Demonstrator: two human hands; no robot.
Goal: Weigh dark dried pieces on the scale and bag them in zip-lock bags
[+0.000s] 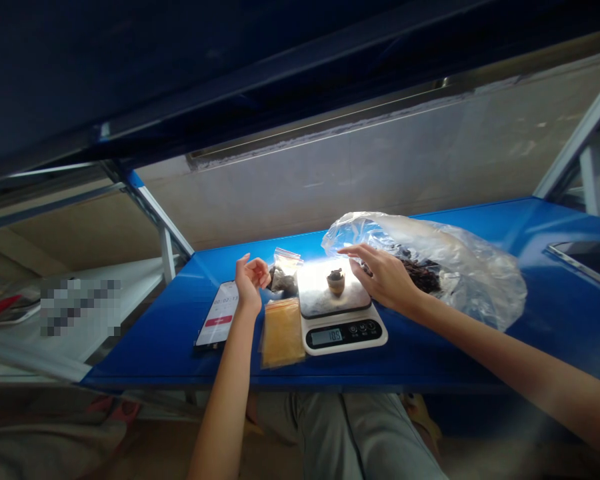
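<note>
A white digital scale [347, 339] sits on the blue shelf, its display lit and seeming to read 10.5. On its bright plate stands a small cup [336, 285] with dark flakes heaped in it. My right hand [383, 273] reaches over the plate's right edge with fingers stretched out, apart from the cup and holding nothing visible. To the left, my left hand [253, 280] hovers palm up between a phone and a small filled zip bag [284, 273], its fingers loosely bent and apart, with nothing seen in them. Flat yellowish zip bags [283, 333] lie beside the scale.
A large clear plastic bag [485, 280] holding dark dried pieces [423, 275] lies open right of the scale. The phone [217, 319] shows a timer. Another phone-like device [587, 263] rests far right. A dark upper shelf hangs overhead; metal posts [153, 207] flank the shelf.
</note>
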